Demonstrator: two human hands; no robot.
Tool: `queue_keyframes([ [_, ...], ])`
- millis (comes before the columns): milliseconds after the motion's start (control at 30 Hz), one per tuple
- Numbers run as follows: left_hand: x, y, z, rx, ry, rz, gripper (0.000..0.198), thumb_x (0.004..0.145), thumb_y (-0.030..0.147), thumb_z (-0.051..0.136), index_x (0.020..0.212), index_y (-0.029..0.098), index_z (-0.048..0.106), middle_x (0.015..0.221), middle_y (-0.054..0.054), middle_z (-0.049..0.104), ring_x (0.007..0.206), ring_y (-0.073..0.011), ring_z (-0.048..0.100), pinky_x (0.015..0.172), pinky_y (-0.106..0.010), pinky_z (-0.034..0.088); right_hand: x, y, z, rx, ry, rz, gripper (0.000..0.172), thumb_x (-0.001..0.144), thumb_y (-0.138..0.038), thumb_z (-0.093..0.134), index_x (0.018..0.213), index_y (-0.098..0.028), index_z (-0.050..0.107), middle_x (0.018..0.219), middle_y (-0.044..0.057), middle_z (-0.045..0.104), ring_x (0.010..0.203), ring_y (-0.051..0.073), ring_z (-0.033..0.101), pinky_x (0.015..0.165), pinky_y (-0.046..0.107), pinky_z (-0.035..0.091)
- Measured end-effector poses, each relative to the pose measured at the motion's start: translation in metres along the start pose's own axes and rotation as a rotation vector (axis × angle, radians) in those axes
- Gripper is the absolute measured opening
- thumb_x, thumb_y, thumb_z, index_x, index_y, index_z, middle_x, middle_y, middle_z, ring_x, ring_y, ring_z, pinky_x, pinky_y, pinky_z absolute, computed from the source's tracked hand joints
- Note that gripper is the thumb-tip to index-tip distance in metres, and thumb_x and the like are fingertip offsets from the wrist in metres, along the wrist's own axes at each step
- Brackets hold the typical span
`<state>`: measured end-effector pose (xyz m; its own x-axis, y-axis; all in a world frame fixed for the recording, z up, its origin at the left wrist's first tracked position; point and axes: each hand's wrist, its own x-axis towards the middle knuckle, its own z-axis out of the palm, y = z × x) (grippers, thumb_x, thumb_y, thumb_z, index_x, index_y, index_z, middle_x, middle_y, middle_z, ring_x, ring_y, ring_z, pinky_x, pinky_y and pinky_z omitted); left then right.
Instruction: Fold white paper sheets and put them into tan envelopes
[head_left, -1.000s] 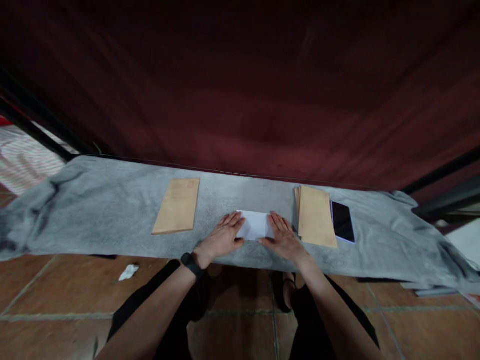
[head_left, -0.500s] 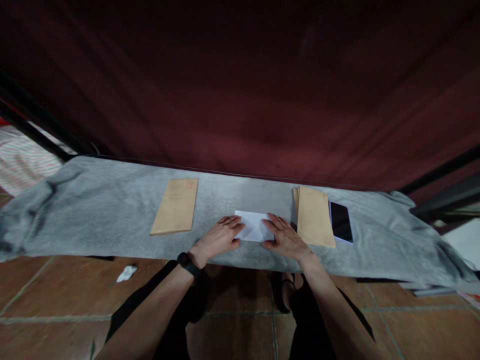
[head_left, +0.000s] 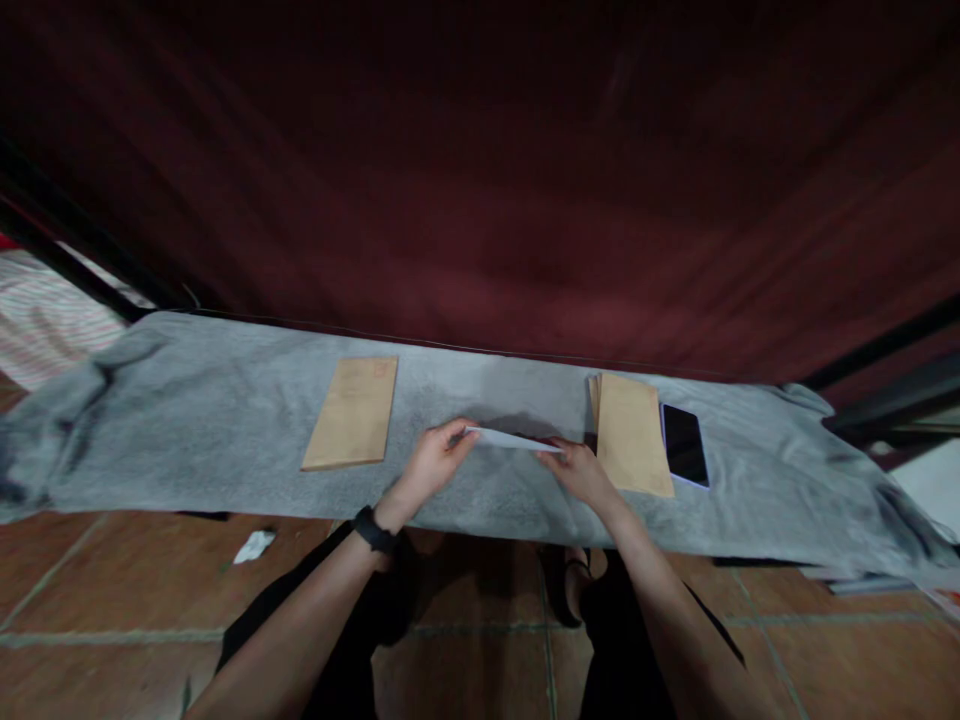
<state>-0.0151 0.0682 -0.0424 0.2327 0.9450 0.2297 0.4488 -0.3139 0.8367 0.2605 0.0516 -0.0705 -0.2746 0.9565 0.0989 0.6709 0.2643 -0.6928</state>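
Observation:
A folded white paper (head_left: 513,440) is held up between my hands, seen nearly edge-on as a thin strip above the grey cloth (head_left: 487,500). My left hand (head_left: 439,456) pinches its left end, with a black band on that wrist. At the other end, the fingers of my right hand (head_left: 579,470) are closed on the paper. Brown envelopes (head_left: 634,435) lie just right of my right hand, one on top of others. Another brown envelope stack (head_left: 352,412) lies to the left of my left hand.
A phone (head_left: 684,445) with a dark screen lies beside the right envelopes. Behind the cloth-covered surface hangs a dark red curtain (head_left: 495,220). A crumpled white tissue (head_left: 254,546) is on the tiled floor (head_left: 112,590), left of my legs.
The white paper, flat on the cloth before, has been lifted and tilted edge-on. Both hands have gone from resting flat on it to gripping its ends.

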Motion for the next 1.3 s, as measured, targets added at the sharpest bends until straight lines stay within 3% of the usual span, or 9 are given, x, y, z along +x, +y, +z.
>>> queue_keyframes([
  [100, 0.005, 0.004, 0.003, -0.299, 0.101, -0.137, 0.029, 0.089, 0.047, 0.061, 0.086, 0.018, 0.064, 0.079, 0.0, 0.068, 0.073, -0.0151, 0.062, 0.066, -0.024, 0.048, 0.008, -0.002, 0.01, 0.358, 0.117, 0.097, 0.036, 0.091, -0.046, 0.057, 0.105, -0.017, 0.074, 0.096, 0.006, 0.078, 0.086, 0.023, 0.072, 0.077, 0.034, 0.058],
  [233, 0.007, -0.003, 0.012, -0.451, 0.06, -0.259, 0.029, 0.084, 0.044, 0.064, 0.095, 0.017, 0.063, 0.086, -0.002, 0.069, 0.075, -0.0154, 0.063, 0.068, -0.025, 0.049, 0.017, -0.002, 0.026, 0.588, 0.166, 0.188, 0.036, 0.086, -0.044, 0.061, 0.105, -0.015, 0.072, 0.096, 0.006, 0.078, 0.08, 0.02, 0.071, 0.071, 0.032, 0.057],
  [367, 0.006, -0.024, 0.024, -0.287, 0.028, -0.298, 0.021, 0.083, 0.024, 0.058, 0.103, 0.017, 0.06, 0.086, -0.002, 0.069, 0.074, -0.0168, 0.065, 0.068, -0.028, 0.052, 0.018, 0.001, 0.032, 0.373, 0.191, 0.226, 0.029, 0.088, -0.038, 0.056, 0.102, -0.018, 0.071, 0.09, 0.005, 0.078, 0.078, 0.021, 0.071, 0.069, 0.032, 0.056],
  [467, 0.003, -0.033, 0.032, -0.022, 0.04, -0.291, 0.037, 0.084, 0.016, 0.054, 0.121, 0.017, 0.055, 0.087, -0.002, 0.07, 0.076, -0.0193, 0.066, 0.071, -0.033, 0.054, 0.014, -0.001, 0.032, 0.008, 0.201, 0.269, 0.029, 0.092, -0.037, 0.055, 0.112, -0.021, 0.068, 0.09, 0.006, 0.077, 0.084, 0.024, 0.072, 0.074, 0.034, 0.056],
  [633, -0.006, -0.022, 0.038, 0.374, 0.039, -0.176, 0.06, 0.09, 0.013, 0.048, 0.148, 0.017, 0.036, 0.125, -0.013, 0.063, 0.103, -0.0249, 0.067, 0.089, -0.038, 0.054, 0.006, -0.013, 0.033, -0.373, 0.113, 0.355, 0.042, 0.096, -0.037, 0.054, 0.134, -0.019, 0.054, 0.102, 0.011, 0.077, 0.094, 0.027, 0.074, 0.079, 0.034, 0.054],
  [767, -0.012, -0.01, 0.041, 0.629, -0.028, -0.07, 0.053, 0.094, 0.007, 0.038, 0.145, 0.019, 0.043, 0.146, -0.015, 0.048, 0.119, -0.0257, 0.061, 0.098, -0.039, 0.051, 0.005, -0.019, 0.034, -0.428, 0.067, 0.372, 0.049, 0.097, -0.036, 0.053, 0.142, -0.017, 0.046, 0.103, 0.012, 0.077, 0.095, 0.028, 0.074, 0.078, 0.034, 0.054],
  [867, -0.018, -0.007, 0.048, 0.75, -0.09, 0.065, 0.049, 0.096, 0.009, 0.037, 0.143, 0.017, 0.047, 0.16, -0.013, 0.033, 0.141, -0.0286, 0.041, 0.115, -0.045, 0.037, 0.005, -0.02, 0.034, -0.429, 0.055, 0.365, 0.051, 0.098, -0.036, 0.051, 0.144, -0.016, 0.044, 0.102, 0.013, 0.077, 0.096, 0.028, 0.074, 0.079, 0.034, 0.054],
  [1100, -0.035, -0.012, 0.068, 0.733, -0.245, 0.216, 0.058, 0.103, 0.048, 0.038, 0.153, 0.018, 0.036, 0.163, -0.012, 0.03, 0.153, -0.0258, 0.021, 0.125, -0.047, 0.015, 0.003, -0.018, 0.034, -0.434, 0.079, 0.377, 0.053, 0.099, -0.039, 0.047, 0.146, -0.016, 0.041, 0.107, 0.015, 0.074, 0.099, 0.03, 0.072, 0.083, 0.038, 0.053],
  [1300, -0.034, -0.014, 0.07, 0.755, -0.257, 0.203, 0.058, 0.103, 0.046, 0.037, 0.152, 0.016, 0.039, 0.162, -0.013, 0.031, 0.152, -0.0268, 0.022, 0.125, -0.047, 0.014, 0.008, -0.025, 0.05, -0.43, 0.223, 0.066, 0.052, 0.102, -0.039, 0.037, 0.145, -0.011, 0.046, 0.138, 0.021, 0.058, 0.127, 0.032, 0.054, 0.105, 0.048, 0.043],
])
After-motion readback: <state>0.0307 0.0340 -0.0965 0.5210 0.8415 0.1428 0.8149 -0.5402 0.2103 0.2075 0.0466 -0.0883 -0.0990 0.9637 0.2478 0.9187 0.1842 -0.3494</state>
